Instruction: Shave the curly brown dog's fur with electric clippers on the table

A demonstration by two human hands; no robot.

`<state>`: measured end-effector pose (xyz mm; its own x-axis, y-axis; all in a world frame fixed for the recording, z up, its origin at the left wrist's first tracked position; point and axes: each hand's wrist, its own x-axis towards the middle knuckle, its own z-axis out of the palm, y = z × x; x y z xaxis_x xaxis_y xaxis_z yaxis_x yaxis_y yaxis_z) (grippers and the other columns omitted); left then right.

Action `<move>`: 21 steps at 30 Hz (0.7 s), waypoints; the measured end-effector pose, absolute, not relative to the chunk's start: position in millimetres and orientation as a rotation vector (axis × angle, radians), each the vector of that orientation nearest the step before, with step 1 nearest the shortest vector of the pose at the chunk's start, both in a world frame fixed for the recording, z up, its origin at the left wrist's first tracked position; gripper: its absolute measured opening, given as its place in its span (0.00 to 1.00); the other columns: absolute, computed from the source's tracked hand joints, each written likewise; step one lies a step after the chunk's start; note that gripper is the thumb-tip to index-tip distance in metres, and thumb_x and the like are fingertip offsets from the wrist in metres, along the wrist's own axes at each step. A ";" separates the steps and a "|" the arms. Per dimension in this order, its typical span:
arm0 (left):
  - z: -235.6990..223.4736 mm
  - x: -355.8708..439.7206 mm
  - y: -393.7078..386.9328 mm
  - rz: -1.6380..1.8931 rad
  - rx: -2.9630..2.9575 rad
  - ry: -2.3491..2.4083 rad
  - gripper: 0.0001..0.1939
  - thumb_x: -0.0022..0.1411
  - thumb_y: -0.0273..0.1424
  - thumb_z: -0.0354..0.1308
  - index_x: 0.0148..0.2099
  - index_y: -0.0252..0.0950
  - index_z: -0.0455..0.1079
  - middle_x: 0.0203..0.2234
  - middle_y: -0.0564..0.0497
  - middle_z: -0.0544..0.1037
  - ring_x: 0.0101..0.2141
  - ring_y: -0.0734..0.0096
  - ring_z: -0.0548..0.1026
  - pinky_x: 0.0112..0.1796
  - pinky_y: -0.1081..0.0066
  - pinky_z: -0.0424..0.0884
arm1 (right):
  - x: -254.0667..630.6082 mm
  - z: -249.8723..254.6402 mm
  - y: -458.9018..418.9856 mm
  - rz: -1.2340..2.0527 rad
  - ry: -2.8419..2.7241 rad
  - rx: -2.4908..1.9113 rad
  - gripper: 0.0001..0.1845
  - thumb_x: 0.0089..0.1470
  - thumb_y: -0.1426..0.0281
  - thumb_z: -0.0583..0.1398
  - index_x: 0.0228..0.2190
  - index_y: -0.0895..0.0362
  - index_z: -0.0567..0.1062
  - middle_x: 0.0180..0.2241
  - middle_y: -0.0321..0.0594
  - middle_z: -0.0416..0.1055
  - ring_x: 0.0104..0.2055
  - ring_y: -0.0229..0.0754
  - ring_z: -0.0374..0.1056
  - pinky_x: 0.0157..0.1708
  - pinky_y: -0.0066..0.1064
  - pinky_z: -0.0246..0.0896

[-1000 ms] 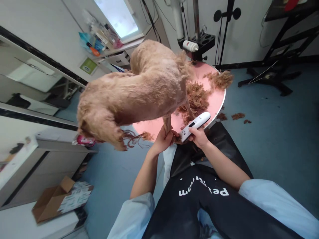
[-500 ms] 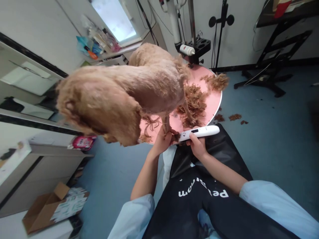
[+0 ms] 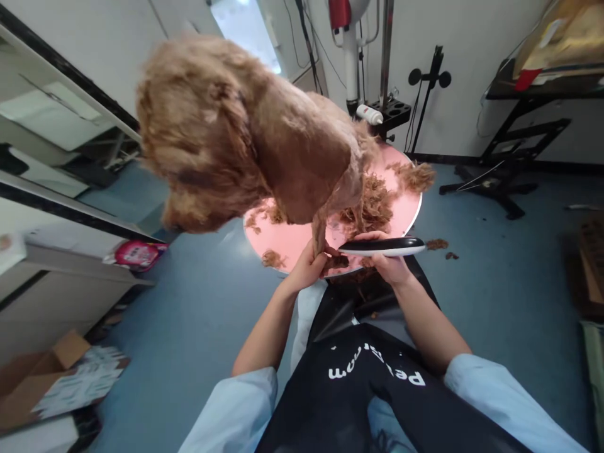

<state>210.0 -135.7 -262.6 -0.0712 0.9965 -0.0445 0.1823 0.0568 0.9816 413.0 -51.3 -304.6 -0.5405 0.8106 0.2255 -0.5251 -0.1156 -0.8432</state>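
A brown dog point(image 3: 302, 138) stands on a round pink grooming table point(image 3: 404, 207), its body clipped short and its head turned to the left. My left hand point(image 3: 307, 267) is closed around the lower part of its front leg point(image 3: 319, 233), near the table's front edge. Dark, uncut hair shows at the paw point(image 3: 336, 261). In my right hand point(image 3: 387, 261) is a black-and-white hair clipper point(image 3: 384, 246), its blade end pointing left, close to the paw. Whether the blade touches the hair I cannot tell.
Cut hair point(image 3: 377, 204) is heaped on the table behind the clipper, with a loose tuft point(image 3: 415, 176) at the rim. A white bottle point(image 3: 370, 114) lies on a black tool holder point(image 3: 394, 116). An open cardboard box point(image 3: 42, 377) sits lower left.
The dog's head has risen and swung so its muzzle shows. The clipper has been rolled over, from its white button side to its black side. The view has shifted slightly.
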 end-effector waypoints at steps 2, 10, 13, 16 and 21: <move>-262.2 210.2 -136.2 1.110 1.271 1.427 0.07 0.58 0.30 0.51 0.40 0.36 0.62 0.16 0.61 0.65 0.14 0.79 0.63 0.15 0.78 0.60 | 409.0 -299.5 -47.3 1.748 -1.349 -0.295 0.24 0.43 0.56 0.74 0.38 0.54 0.76 0.40 0.42 0.80 0.41 0.45 0.76 0.44 0.39 0.74; -257.5 208.4 -137.9 1.060 1.266 1.402 0.08 0.57 0.31 0.51 0.40 0.37 0.59 0.19 0.58 0.70 0.16 0.78 0.68 0.17 0.77 0.64 | 411.4 -282.1 -39.4 1.753 -1.694 -0.135 0.20 0.47 0.58 0.72 0.38 0.54 0.74 0.41 0.43 0.79 0.44 0.46 0.76 0.46 0.40 0.72; -258.7 209.0 -137.6 1.055 1.216 1.404 0.10 0.55 0.32 0.53 0.40 0.37 0.58 0.25 0.54 0.75 0.17 0.77 0.71 0.18 0.75 0.68 | 414.1 -274.6 -37.9 1.776 -1.757 -0.147 0.21 0.45 0.59 0.73 0.38 0.54 0.75 0.39 0.43 0.78 0.42 0.46 0.75 0.44 0.39 0.72; -260.7 210.5 -137.5 1.071 1.187 1.402 0.10 0.55 0.31 0.53 0.40 0.37 0.57 0.27 0.52 0.77 0.18 0.76 0.72 0.18 0.75 0.69 | 415.4 -272.1 -36.7 1.875 -1.650 -0.157 0.23 0.43 0.59 0.74 0.37 0.54 0.72 0.39 0.42 0.78 0.42 0.46 0.76 0.43 0.40 0.72; -265.9 214.7 -137.7 1.099 1.155 1.383 0.11 0.55 0.31 0.55 0.38 0.38 0.56 0.31 0.52 0.79 0.16 0.79 0.71 0.16 0.77 0.67 | 409.4 -282.9 -38.6 1.957 -1.469 -0.315 0.29 0.39 0.57 0.75 0.36 0.52 0.67 0.30 0.37 0.78 0.33 0.43 0.76 0.37 0.38 0.73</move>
